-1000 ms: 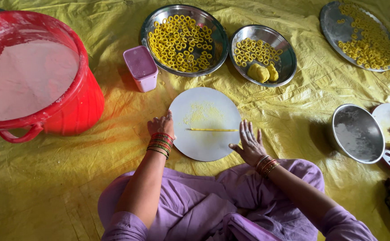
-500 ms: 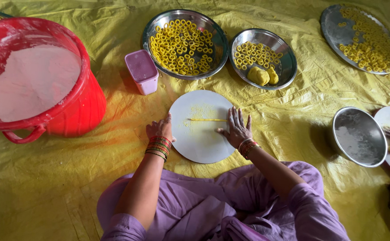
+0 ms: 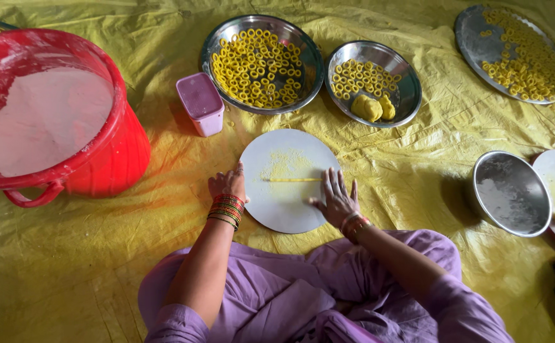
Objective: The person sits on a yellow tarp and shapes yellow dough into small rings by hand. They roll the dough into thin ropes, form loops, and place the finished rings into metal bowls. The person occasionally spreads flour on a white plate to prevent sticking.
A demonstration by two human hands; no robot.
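A thin yellow dough strip [image 3: 293,180] lies across the round white board [image 3: 284,209]. The right hand [image 3: 336,198], fingers spread flat, presses its end; the left hand [image 3: 228,184], loosely curled, steadies the board's edge.

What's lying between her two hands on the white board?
In the head view, a thin yellow dough strand lies on the white board between the left hand and right hand, its right end by the right fingers.

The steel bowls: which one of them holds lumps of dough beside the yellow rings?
The smaller middle bowl, just right of the large ring-filled bowl. Only it holds two dough lumps; the bowl at far right has no rings.
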